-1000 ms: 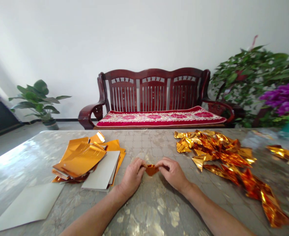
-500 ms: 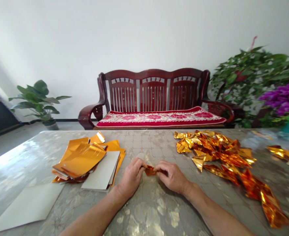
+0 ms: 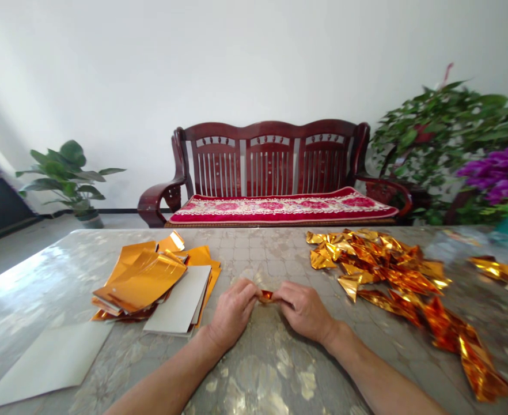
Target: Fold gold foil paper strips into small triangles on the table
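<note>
Between my hands, just above the table, is a small folded piece of gold foil paper [image 3: 266, 296]. Its left end is pinched in my left hand [image 3: 235, 311], and my right hand [image 3: 302, 308] grips the right end. Only the middle of the foil shows; fingers cover the rest. To the left lies a loose stack of gold foil sheets [image 3: 150, 279], some turned pale side up. On the right spreads a heap of folded and twisted gold foil pieces [image 3: 392, 265], apart from my right hand.
A pale sheet [image 3: 49, 360] lies at the table's left front. The patterned table [image 3: 254, 248] also bears clear plastic [image 3: 455, 245] and another foil piece [image 3: 502, 270] at right. Beyond stand a wooden bench [image 3: 269, 167], a potted plant [image 3: 66, 178] and purple flowers [image 3: 498, 173].
My hands have rolled slightly inward around the foil, and less of it shows between the fingers. The stack and heap stay as they were.
</note>
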Tool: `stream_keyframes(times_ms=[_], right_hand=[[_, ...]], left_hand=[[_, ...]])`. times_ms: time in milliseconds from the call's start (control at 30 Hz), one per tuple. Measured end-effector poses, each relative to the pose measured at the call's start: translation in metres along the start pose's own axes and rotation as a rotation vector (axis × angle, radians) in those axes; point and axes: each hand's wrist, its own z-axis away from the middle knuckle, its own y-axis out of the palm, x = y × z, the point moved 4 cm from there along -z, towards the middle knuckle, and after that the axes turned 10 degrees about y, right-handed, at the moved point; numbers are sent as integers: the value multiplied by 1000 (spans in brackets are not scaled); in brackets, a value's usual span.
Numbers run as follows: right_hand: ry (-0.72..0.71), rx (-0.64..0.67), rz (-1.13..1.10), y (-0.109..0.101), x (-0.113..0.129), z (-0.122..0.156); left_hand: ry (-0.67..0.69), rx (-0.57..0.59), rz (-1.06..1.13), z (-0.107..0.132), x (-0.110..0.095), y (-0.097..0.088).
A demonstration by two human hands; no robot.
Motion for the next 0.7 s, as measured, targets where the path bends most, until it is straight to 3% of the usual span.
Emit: stream_keyframes(times_ms=[133, 700], right_hand=[[-1, 4, 21, 0, 1, 0], [-5, -14, -35, -2, 1, 0]], left_hand=[[-9, 38, -1, 0, 0, 2], [6, 1, 141, 3, 3, 4]])
